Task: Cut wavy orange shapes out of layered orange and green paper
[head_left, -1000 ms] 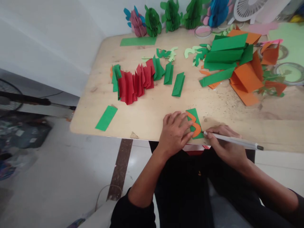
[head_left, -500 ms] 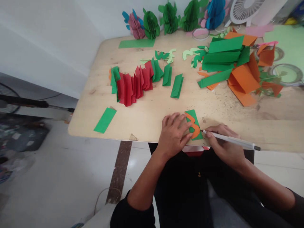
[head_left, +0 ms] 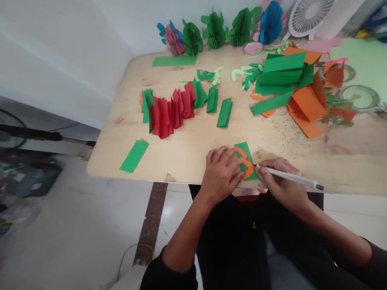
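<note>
A scalloped orange paper cutout (head_left: 249, 169) lies on a small green paper rectangle (head_left: 242, 146) near the table's front edge. My left hand (head_left: 220, 171) rests flat, fingers spread, with its fingertips on the cutout's left side and the green paper. Between thumb and fingers, my right hand (head_left: 286, 181) grips a white pen (head_left: 293, 177). Its tip is at the right edge of the orange cutout, and its dark end points right. Folded green papers (head_left: 224, 112) stand beyond my hands, beside a row of red folded papers (head_left: 163, 114).
Green folded papers (head_left: 284, 74) and orange papers (head_left: 310, 102) are heaped at the right. Several honeycomb paper figures (head_left: 216, 30) line the wall, beside a white fan (head_left: 311, 16). Tape rolls (head_left: 359, 98) lie far right. A green strip (head_left: 134, 156) lies near the left front edge.
The pen's rear end has swung slightly left, its tip staying by the orange cutout's edge. My left hand keeps its place on the papers. The whole view has shifted a little.
</note>
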### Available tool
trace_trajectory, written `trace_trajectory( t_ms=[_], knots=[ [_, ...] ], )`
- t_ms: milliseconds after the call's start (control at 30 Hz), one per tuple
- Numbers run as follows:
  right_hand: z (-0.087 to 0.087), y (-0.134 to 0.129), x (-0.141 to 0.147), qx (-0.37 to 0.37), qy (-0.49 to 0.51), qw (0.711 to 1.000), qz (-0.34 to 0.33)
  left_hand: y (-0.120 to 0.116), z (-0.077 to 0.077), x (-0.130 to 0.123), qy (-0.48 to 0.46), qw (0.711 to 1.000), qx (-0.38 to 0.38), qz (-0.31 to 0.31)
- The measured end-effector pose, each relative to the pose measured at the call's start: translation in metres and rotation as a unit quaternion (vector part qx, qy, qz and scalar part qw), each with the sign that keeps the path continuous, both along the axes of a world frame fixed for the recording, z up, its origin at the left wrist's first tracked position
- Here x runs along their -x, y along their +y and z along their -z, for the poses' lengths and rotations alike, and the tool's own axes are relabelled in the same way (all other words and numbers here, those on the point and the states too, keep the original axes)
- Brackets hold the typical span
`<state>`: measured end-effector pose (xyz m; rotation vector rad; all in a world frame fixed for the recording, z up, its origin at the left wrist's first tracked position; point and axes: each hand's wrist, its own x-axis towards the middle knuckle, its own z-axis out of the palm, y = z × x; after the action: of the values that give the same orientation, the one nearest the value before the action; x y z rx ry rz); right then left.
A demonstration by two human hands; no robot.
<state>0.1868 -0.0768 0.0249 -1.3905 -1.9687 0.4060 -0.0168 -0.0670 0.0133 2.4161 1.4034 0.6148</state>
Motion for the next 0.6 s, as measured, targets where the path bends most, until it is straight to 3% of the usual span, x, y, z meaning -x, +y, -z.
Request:
trace_trajectory(
  t_ms=[367, 600],
  knots=[
    [-0.0064, 0.0033, 0.0037, -0.008, 0.041, 0.999, -0.002, -0.0003, 0.0004, 0.0001, -0.003, 1.000, -0.001, 0.000],
    [-0.0071, -0.0007, 0.0016, -0.023, 0.023, 0.998, -0.062, -0.0004, -0.0008, -0.0006, 0.002, 1.000, 0.006, -0.001]
  ],
)
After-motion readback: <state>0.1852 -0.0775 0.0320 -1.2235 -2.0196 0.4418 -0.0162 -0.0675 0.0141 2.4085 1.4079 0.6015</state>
